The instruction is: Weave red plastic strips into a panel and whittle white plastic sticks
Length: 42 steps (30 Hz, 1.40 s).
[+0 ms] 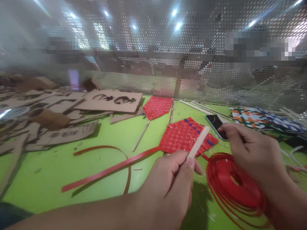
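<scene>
My left hand [174,179] is closed round a pale wooden strip [199,140], which points up and to the right. Beyond it a red woven piece [179,135] with a few blue squares lies on the green table. My right hand [251,150] is closed at the right, its fingertips pinched beside a dark phone [217,127]; what they hold, if anything, is too small to name. Under my right forearm sits a coil of red strip [230,179]. From the woven piece a long red strip [107,172] runs left.
Cut cardboard sheets [110,99] and a cardboard tube [49,118] are heaped at the left. A smaller red woven piece [157,107] lies at the back. Multicoloured woven pieces [249,117] are at the right. A perforated screen [153,60] stands behind the table [100,169].
</scene>
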Motion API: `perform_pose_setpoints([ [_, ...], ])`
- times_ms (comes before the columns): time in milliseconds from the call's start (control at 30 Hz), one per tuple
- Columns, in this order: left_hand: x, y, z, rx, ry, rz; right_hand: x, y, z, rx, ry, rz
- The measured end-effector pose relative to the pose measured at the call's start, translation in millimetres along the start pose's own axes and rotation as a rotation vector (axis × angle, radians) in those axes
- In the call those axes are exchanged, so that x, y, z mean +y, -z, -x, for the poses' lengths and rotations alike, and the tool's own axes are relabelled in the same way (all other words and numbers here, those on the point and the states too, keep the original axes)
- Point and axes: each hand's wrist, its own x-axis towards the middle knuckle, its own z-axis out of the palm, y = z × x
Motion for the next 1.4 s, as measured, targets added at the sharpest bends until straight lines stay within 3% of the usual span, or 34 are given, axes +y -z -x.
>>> perform_pose_setpoints([
  [67,1,1.3,-3,0.002,-0.005,0.041,0,4,-1,0.017,-0.036,-0.035],
  [267,7,6.0,-19,-0.048,-0.041,0.060,-35,-9,8,-0.249,0.321,-0.345],
  [400,7,6.5,-18,-0.067,-0.016,0.032,-40,-14,11,-0.306,0.338,-0.370],
  [600,7,9.9,-16,-0.176,-0.041,-0.032,-34,-13,11,-0.279,0.330,-0.309],
  [800,13,5.5,-16,-0.155,-0.004,0.103,-34,-14,11,-0.260,0.303,-0.324],
  [1100,11,7.9,-17,-0.081,0.005,0.012,-39,-7,9,-0.388,0.306,-0.365],
  [1300,9,7.3,-14,-0.062,-0.010,0.061,-42,-5,12,-0.232,0.350,-0.240],
  [1400,14,5.2,-15,-0.073,0.004,0.159,-46,-8,13,-0.218,0.365,-0.218],
])
